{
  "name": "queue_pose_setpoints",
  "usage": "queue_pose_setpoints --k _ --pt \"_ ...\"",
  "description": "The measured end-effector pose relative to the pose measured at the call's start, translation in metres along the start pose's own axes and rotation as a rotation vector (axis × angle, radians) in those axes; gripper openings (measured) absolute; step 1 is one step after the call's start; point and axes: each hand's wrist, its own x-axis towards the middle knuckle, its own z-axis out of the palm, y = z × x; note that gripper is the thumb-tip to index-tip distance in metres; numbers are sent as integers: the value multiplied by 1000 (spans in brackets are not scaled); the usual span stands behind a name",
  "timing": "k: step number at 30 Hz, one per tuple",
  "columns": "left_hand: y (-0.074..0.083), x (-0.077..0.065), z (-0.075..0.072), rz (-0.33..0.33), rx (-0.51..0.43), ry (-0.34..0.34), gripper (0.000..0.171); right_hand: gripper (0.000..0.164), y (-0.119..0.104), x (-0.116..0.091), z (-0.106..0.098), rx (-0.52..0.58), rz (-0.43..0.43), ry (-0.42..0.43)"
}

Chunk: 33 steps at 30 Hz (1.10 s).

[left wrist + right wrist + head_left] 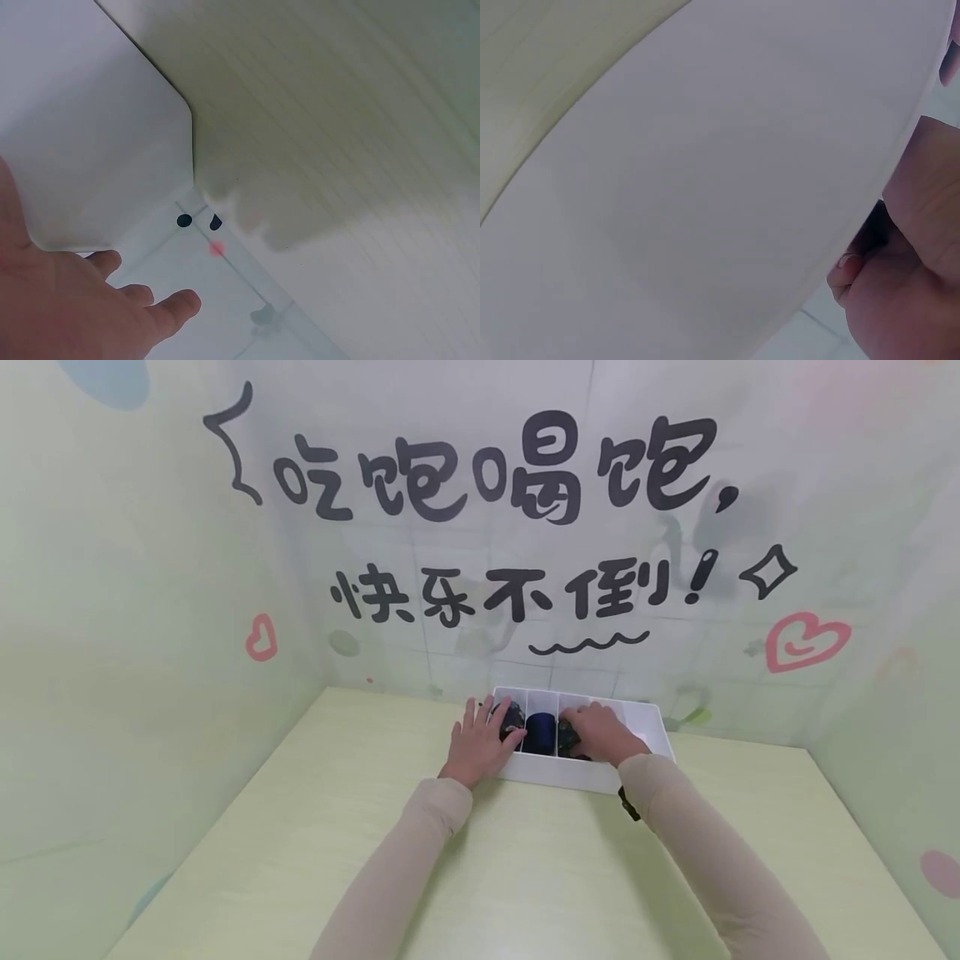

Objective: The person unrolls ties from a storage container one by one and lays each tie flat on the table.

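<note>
A white divided box [555, 772] stands near the back wall in the head view. My left hand [478, 743] lies over its left end, fingers spread and fairly straight, touching a dark patterned bundle [514, 717] in the leftmost compartment. Beside that, a dark blue roll [540, 733] fills the second compartment. With curled fingers, my right hand [604, 735] grips another dark patterned bundle [567, 739] in the third compartment and hides much of it. The box's outer wall [97, 127] covers part of the left wrist view; in the right wrist view, a wall [705, 180] hides most of the held bundle.
The pale yellow tabletop [510, 877] extends in front of the box and to both sides. Behind the box rises a printed back wall [450, 543] with large dark lettering. Light side walls [150, 652] border the table. A black band [628, 805] shows at the right wrist.
</note>
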Motion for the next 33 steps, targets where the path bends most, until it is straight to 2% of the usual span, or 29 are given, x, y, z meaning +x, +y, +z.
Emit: queue_pose_setpoints --k 5,14,20,33 --pt "2 -4 -1 8 -10 23 70 55 -2 -4 -3 -24 -32 17" --pt "3 -4 -2 0 2 9 72 55 -2 -7 -13 7 11 -22" --pt "1 -5 -2 -3 1 12 71 54 -4 -8 -18 11 4 -27" --pt "4 -6 -5 9 -5 21 69 58 -7 -22 -53 66 29 -29"
